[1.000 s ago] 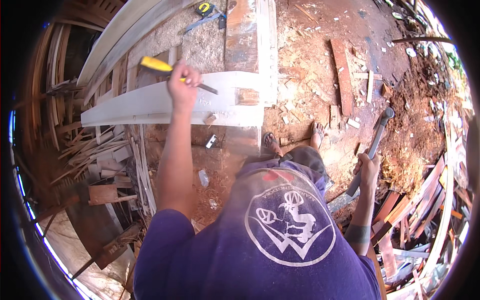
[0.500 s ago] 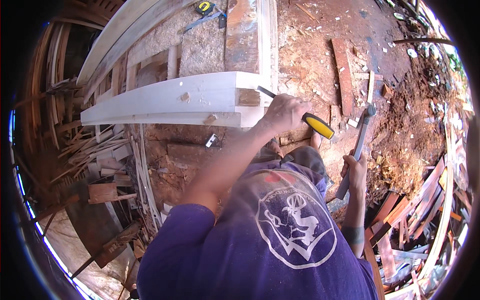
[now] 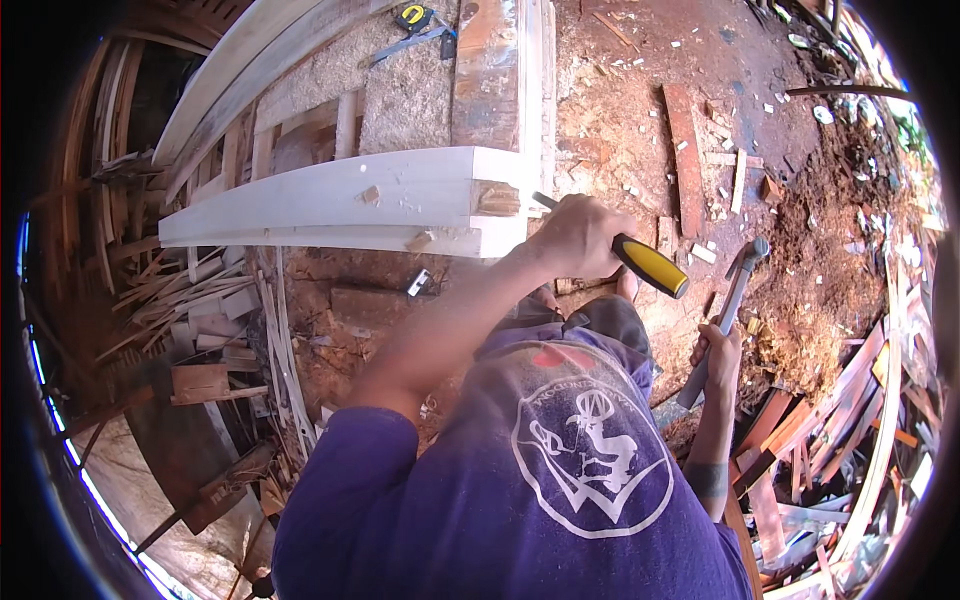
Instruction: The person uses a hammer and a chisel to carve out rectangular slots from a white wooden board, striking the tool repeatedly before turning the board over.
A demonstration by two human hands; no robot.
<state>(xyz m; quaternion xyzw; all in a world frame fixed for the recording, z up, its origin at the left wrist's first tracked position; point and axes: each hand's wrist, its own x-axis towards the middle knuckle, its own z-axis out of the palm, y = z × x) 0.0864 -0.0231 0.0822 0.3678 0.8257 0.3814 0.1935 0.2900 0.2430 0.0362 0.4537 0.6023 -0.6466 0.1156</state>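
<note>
Woodworker seen from above, in a purple printed shirt, bent over a pale planed timber beam (image 3: 340,200) that lies across rough supports in a yard littered with chips and sawdust. The left hand (image 3: 578,238) is closed in a fist around a chisel (image 3: 640,258) with a black-and-yellow handle; the handle sticks out of the fist toward the person's right, and the narrow steel blade emerges on the other side, its tip touching the square-cut end of the beam just beside a small reddish wooden block (image 3: 497,198) set into that end. The right hand (image 3: 718,352) is wrapped shut around the lower shaft of a hammer (image 3: 728,305), held low at the person's side with the metal head up, well apart from the chisel and the beam. A small knot or chip mark shows on the beam's upper face, and a second small block sits against its lower edge. Beyond the beam, a yellow-and-black tape measure (image 3: 412,16) rests on a sawdust-covered surface next to an upright reddish plank (image 3: 485,70). A loose red board (image 3: 686,155) lies on the ground to the right. Thin offcut strips (image 3: 200,300) are piled to the left, and scrap boards (image 3: 830,420) heap up at the right edge.
</note>
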